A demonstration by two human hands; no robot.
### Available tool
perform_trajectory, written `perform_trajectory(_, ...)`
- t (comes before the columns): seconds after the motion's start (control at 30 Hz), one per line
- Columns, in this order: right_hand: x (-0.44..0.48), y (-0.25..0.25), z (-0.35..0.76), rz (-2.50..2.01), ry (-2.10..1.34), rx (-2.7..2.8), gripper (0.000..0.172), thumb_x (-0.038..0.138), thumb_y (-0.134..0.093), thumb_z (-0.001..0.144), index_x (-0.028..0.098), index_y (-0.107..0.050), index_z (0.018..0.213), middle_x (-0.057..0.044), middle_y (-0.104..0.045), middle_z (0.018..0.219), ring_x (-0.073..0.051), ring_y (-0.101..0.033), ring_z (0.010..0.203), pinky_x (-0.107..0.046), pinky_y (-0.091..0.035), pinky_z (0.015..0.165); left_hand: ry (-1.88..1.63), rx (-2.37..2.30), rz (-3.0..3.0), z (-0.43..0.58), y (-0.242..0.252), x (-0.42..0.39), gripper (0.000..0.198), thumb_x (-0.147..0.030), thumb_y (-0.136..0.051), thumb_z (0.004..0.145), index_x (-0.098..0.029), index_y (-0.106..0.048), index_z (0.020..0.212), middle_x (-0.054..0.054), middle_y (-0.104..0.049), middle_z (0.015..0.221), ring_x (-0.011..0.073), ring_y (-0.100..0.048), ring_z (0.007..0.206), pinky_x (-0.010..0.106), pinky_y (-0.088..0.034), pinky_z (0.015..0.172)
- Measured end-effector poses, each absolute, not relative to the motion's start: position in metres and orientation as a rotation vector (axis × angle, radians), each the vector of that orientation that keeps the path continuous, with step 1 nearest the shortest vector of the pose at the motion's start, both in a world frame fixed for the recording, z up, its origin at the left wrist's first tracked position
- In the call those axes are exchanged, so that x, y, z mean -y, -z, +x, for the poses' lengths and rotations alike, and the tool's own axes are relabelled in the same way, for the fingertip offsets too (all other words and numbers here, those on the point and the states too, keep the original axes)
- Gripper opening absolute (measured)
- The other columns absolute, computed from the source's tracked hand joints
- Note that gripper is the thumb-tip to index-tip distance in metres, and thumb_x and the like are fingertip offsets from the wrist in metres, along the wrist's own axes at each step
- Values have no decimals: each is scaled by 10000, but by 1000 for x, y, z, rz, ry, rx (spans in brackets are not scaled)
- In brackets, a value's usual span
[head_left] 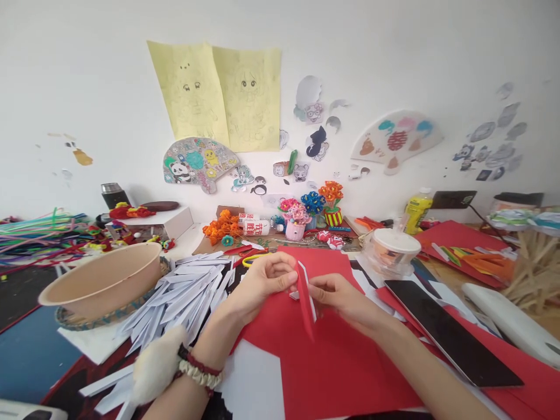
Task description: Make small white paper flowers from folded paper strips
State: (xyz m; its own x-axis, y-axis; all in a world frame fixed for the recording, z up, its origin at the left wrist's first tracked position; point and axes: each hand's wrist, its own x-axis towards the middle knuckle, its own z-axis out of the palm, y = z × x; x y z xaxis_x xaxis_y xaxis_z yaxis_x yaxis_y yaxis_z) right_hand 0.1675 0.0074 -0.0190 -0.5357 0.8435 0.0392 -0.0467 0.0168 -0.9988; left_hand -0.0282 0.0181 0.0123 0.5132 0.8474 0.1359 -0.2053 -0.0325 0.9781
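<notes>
My left hand [266, 279] and my right hand [336, 294] meet above a large red paper sheet [332, 361]. Both pinch a narrow folded strip of paper [306, 297], red on one side and white on the other, which hangs down between them. The left fingers grip its upper end and the right fingers hold it from the right side. A fluffy white pompom bracelet [160, 364] and a scrunchie sit on my left wrist.
A heap of folded white paper strips [188, 291] lies left of the hands beside a tan bowl [102, 280]. A black tablet [450, 329] lies at right, a lidded plastic tub [391, 248] behind it. Pipe cleaners [39, 233], glue bottles and small flower pots line the back by the wall.
</notes>
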Motion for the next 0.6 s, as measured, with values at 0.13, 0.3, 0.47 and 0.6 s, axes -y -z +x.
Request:
perform_trajectory(0.13,-5,17,168,-780,-1745,1535,406,525,-664,770,134,-632,664,-6,-560,647,-107,-484,579,-243,-399,591,-910,-574,1320,-28,-8,-20,303,-315,-772,699,-146,-566,844,8,-603,701,88,-546,595,204,-386,574)
perform_trajectory(0.3,-6,21,170,-761,-1819,1508,413,515,-678,766,113,-631,682,-9,-555,636,-95,-481,556,-226,-382,553,-942,-653,1323,-30,-6,-24,334,-337,-795,668,-144,-561,809,-22,-536,649,63,-442,553,195,-294,514)
perform_trajectory(0.47,-9,23,171,-712,-1800,1518,392,483,-661,799,106,-643,691,-28,-579,668,-107,-505,595,-234,-392,583,-961,-566,1296,-32,-1,-26,271,-319,-768,707,-143,-586,805,-21,-534,682,56,-401,556,207,-263,523)
perform_trajectory(0.6,-9,22,171,-713,-1795,1511,385,469,-645,818,103,-649,696,-30,-584,687,-101,-504,597,-235,-394,593,-931,-491,1250,-33,1,-26,252,-313,-764,712,-140,-607,807,-23,-526,657,52,-377,537,209,-256,528)
